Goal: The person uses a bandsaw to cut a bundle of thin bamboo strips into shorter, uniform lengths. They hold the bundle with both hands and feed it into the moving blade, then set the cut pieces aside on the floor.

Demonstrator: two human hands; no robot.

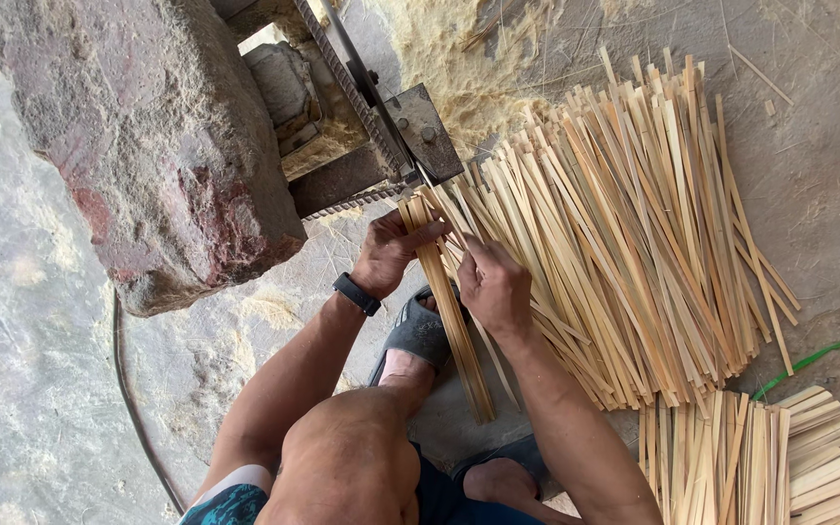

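My left hand [391, 251], with a dark watch at the wrist, grips a small bundle of pale bamboo strips [459, 331] near its top end. The bundle's tip touches a metal blade fixture [425, 131] bolted beside a big rough stone block [148, 136]. Just to the right, my right hand [493, 284] pinches one thin strip at the bundle. The bundle's lower end runs down past my knee and a grey sandal [420, 335].
A large fanned pile of bamboo strips [634, 243] lies to the right on the concrete floor. A second stack of shorter strips [760, 457] sits at the lower right. Sawdust [469, 58] is heaped behind the fixture. A dark cable [128, 389] runs along the left.
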